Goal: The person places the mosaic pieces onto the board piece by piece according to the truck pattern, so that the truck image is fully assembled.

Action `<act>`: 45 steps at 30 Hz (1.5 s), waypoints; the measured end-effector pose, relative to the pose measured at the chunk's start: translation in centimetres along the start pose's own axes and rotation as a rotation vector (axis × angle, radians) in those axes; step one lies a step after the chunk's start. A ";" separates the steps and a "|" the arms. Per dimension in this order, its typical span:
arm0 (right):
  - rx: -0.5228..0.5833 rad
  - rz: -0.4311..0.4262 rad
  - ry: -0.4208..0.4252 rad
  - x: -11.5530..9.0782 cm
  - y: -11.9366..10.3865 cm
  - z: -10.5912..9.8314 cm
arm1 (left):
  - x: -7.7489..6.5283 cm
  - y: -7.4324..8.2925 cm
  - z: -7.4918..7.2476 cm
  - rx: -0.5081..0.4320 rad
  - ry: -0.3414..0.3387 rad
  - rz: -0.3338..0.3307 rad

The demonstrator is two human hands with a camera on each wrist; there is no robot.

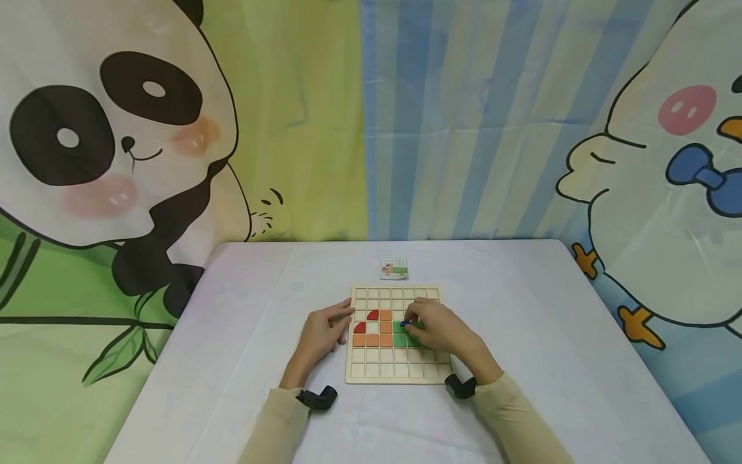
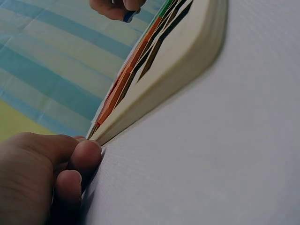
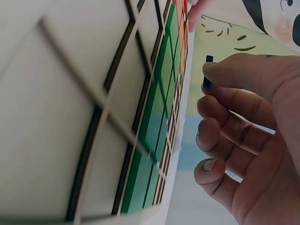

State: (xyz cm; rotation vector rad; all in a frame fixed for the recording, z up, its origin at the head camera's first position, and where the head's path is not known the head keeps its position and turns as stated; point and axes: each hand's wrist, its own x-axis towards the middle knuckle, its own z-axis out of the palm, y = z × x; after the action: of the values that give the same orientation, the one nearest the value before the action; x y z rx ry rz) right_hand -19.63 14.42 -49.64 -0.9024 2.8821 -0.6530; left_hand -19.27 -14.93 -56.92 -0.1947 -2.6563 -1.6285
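Observation:
A pale wooden grid board (image 1: 397, 379) lies on the table. At its left edge, fingertips of my left hand (image 1: 321, 328) touch the rim; the left wrist view shows them at the board's side. My right hand (image 1: 445, 330) pinches a small thin blue piece (image 3: 206, 83) between thumb and forefinger, over the green squares (image 1: 400, 341). The blue piece's full outline is hidden by the fingers. Several orange squares (image 1: 386, 316) sit in the cells left of the green ones. Two red quarter-round pieces (image 1: 373, 315) lie beside and above the orange.
Behind the board lies a small picture card (image 1: 394, 268) showing a coloured grid pattern. White cloth covers the table (image 1: 278, 277). A printed curtain with a panda (image 1: 116, 129) and a bird hangs behind it. Black cameras (image 1: 317, 398) are strapped on both wrists.

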 end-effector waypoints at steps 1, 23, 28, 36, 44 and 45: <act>-0.003 -0.006 -0.001 0.2 -0.2 0.1 | 0.0 0.0 0.0 0.001 0.001 0.002; -0.003 -0.074 -0.035 2.8 -2.6 1.8 | 0.2 -0.1 -0.2 -0.006 -0.013 0.000; -0.003 -0.067 -0.048 3.4 -3.0 2.1 | 0.2 -0.1 -0.3 -0.019 -0.016 -0.008; 0.007 -0.043 -0.080 4.0 -3.5 2.3 | 0.1 -0.2 -0.2 -0.033 -0.021 0.002; 0.001 -0.036 -0.090 4.4 -3.9 2.5 | 0.2 -0.4 -0.2 -0.017 -0.015 0.000; 0.004 -0.031 -0.094 4.4 -4.0 2.6 | 0.2 -0.4 -0.2 -0.013 -0.016 -0.002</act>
State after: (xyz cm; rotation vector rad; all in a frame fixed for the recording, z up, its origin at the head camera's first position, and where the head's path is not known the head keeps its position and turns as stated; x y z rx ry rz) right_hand -20.72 8.07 -50.01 -0.9530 2.7882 -0.6012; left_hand -19.52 -15.23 -57.16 -0.2056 -2.6586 -1.6528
